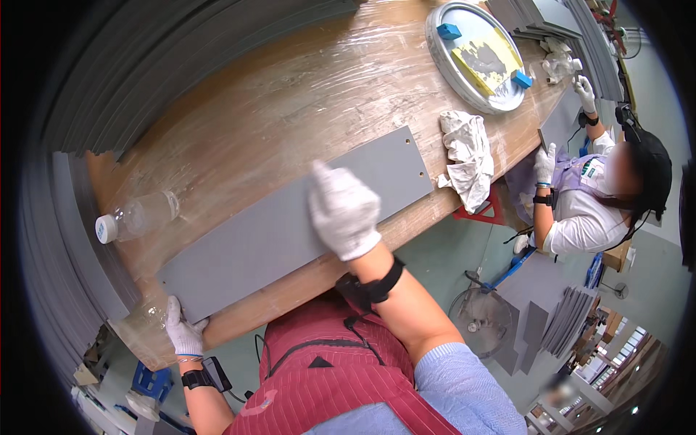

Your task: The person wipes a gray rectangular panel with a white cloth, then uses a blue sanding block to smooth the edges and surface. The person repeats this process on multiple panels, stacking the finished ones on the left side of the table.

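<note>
A long grey panel (290, 217) lies slantwise on the wooden table, with small holes at its far right end. My left hand (183, 330), in a white glove, grips the panel's near left corner, thumb and fingers apart around the edge. Over the middle of the panel is my right hand (344, 210), gloved too and slightly blurred. Its fingers are curled closed against the surface; what they hold, if anything, is hidden. A crumpled white cloth (465, 156) rests beyond the panel's right end.
A clear bottle (141, 217) lies on its side at left, near stacked grey boards (83, 239). A round lid (442, 61) carries a yellow sheet with grey paste and blue blocks. A co-worker (587, 196) stands at right; a fan (480, 322) is on the floor.
</note>
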Demonstrator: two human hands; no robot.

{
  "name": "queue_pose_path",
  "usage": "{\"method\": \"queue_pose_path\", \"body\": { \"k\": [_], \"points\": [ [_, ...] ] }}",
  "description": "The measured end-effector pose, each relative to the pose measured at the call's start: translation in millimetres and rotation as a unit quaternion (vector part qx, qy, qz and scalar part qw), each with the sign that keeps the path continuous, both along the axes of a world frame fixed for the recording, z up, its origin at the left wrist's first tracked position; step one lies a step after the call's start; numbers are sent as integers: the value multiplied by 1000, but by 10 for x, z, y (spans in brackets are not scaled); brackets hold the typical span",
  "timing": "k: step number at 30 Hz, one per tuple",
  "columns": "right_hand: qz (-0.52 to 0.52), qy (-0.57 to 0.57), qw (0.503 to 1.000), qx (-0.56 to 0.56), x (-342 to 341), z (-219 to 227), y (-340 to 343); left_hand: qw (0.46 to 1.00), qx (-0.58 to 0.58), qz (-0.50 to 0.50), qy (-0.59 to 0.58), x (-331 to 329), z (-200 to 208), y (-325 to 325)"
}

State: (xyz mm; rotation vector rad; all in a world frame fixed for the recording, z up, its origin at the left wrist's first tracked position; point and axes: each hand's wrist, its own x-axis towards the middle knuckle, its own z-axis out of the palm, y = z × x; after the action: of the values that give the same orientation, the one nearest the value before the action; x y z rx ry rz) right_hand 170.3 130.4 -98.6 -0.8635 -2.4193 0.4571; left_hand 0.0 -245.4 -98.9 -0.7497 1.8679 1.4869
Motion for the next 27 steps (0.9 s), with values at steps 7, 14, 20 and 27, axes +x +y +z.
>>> {"method": "queue_pose_path", "body": {
  "k": [7, 14, 20, 27],
  "points": [
    [-164, -65, 984, 12, 319, -166, 616, 999, -40, -2, 32, 23, -104, -125],
    [-96, 20, 995, -34, 631, -6, 390, 997, -66, -29, 15, 5, -37, 16],
    [-74, -48, 996, 15, 898, -111, 413, 998, -53, -22, 19, 23, -43, 27],
    [-140, 1, 989, 40, 1048, -52, 469, 992, -113, 3, 55, 54, -14, 191]
  ]
}}
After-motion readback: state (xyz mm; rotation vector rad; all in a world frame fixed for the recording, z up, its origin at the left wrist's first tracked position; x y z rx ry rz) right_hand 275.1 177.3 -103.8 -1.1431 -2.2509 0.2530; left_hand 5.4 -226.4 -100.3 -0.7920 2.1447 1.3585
